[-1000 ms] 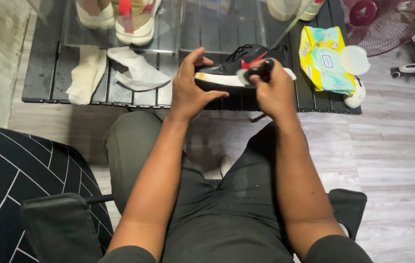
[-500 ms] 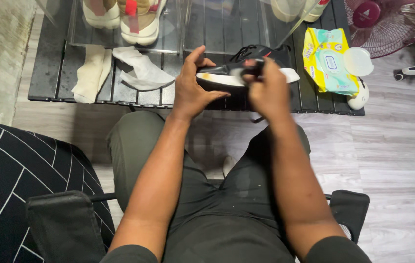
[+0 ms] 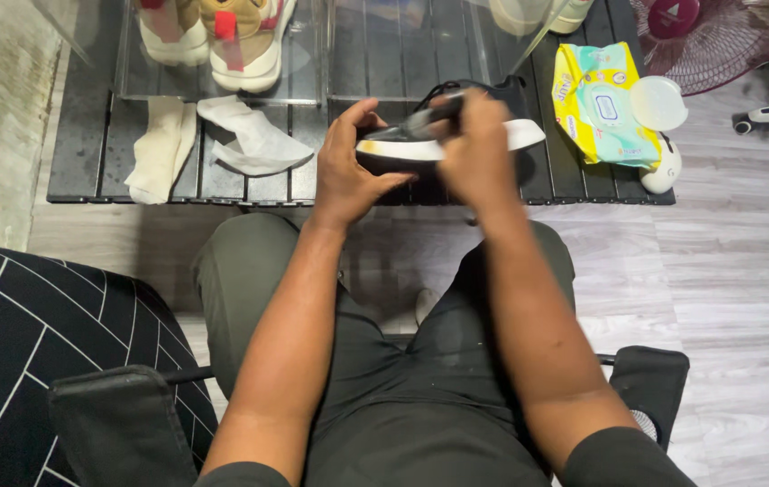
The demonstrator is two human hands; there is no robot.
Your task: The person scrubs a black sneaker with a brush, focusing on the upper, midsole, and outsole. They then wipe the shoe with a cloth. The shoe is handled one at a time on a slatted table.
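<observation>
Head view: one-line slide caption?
Left hand steadies a black sneaker while right hand rubs its white sole.

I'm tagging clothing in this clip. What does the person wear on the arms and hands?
Both forearms are bare to above the elbow, where short dark sleeves begin. The left hand and right hand are bare: no gloves, and no watch, ring or band shows. The right hand is motion-blurred.

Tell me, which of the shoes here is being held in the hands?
The black shoe with the white sole; the left hand grips its end. The tan shoes sit untouched behind clear plastic.
</observation>
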